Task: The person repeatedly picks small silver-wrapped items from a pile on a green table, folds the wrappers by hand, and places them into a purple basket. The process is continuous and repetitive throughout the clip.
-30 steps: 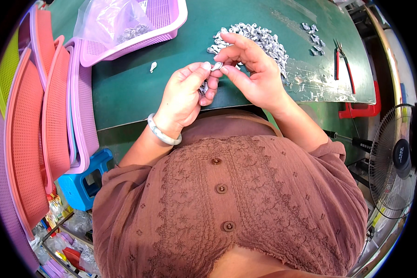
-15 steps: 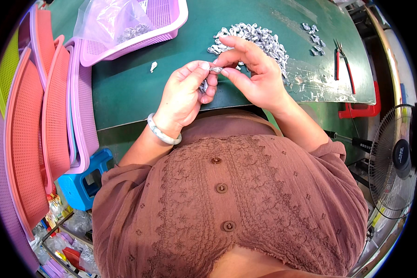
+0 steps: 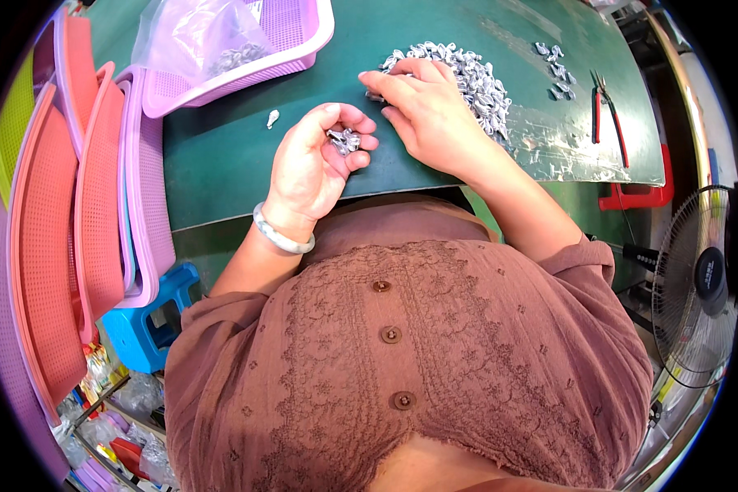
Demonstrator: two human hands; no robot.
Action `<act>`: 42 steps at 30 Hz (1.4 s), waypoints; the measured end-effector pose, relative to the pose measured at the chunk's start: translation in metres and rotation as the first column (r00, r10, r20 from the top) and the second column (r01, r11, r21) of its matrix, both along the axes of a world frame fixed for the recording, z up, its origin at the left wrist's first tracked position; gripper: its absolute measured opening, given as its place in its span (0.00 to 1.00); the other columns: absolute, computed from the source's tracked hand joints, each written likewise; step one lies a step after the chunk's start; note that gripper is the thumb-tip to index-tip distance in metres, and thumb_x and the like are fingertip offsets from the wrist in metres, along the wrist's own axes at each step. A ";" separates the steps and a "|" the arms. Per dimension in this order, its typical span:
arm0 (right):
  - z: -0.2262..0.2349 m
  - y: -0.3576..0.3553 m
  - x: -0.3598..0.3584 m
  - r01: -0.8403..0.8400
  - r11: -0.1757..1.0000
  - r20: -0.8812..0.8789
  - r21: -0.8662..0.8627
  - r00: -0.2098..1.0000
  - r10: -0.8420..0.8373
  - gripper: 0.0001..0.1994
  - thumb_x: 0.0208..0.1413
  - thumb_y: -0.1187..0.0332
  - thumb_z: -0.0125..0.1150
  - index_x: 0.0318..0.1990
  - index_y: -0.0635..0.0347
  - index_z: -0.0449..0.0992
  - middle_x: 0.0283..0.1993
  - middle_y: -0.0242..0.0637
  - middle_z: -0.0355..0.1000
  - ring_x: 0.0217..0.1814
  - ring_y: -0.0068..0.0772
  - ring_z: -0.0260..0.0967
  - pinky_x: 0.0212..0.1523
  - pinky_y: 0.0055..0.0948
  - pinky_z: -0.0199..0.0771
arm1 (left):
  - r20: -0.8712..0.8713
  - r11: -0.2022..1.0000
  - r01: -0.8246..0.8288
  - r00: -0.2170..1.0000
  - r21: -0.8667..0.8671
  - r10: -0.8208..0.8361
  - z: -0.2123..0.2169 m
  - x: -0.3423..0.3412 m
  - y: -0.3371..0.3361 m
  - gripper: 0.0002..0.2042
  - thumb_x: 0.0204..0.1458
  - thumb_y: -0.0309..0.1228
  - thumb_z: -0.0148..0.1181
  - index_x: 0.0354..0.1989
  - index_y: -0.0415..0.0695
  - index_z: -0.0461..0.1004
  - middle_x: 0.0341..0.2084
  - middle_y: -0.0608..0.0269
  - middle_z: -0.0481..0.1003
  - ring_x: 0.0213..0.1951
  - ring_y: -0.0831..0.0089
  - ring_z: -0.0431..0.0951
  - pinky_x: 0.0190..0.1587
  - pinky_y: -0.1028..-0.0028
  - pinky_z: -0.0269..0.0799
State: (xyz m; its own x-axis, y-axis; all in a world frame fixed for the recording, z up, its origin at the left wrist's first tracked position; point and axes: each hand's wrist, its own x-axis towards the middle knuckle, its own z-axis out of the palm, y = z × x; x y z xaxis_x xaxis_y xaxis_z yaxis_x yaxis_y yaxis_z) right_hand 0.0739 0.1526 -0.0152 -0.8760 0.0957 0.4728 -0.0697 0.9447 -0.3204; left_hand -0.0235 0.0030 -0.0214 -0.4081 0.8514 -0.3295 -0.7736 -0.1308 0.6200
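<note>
My left hand [image 3: 310,164], with a pale bangle [image 3: 282,231] at the wrist, is cupped palm up. In its curled fingers lie several small silver-grey looped pieces [image 3: 343,141]. My right hand [image 3: 428,119] is palm down at the near left side of a pile of the same pieces [image 3: 485,90], its thumb and forefinger apart. A few pieces show by its fingertips, and I see nothing gripped in it. The hand covers part of the pile. One lone paler piece [image 3: 272,120] sits on the green table [image 3: 230,168], left of my left hand.
A lilac basket [image 3: 299,61] holding a clear plastic bag [image 3: 197,37] stands at the back left. Red-handled pliers [image 3: 611,123] and a small group of pieces [image 3: 559,72] are on the right. Stacked baskets [image 3: 45,246], a blue stool [image 3: 139,336] and a fan [image 3: 693,283] flank me.
My hands have separated. The left has turned palm up, showing the pieces in it; the right has let go of the piece pinched between them and moved to the pile.
</note>
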 end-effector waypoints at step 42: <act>0.003 -0.005 0.016 -0.259 0.394 -0.228 -0.882 0.966 0.125 0.20 0.47 0.80 0.56 0.50 0.63 0.66 0.34 0.32 0.69 0.37 0.20 0.66 0.41 0.20 0.67 | -0.285 0.998 0.046 0.957 -0.052 -0.059 0.011 0.014 0.000 0.07 0.53 0.29 0.51 0.34 0.38 0.73 0.21 0.67 0.70 0.20 0.83 0.66 0.19 0.84 0.59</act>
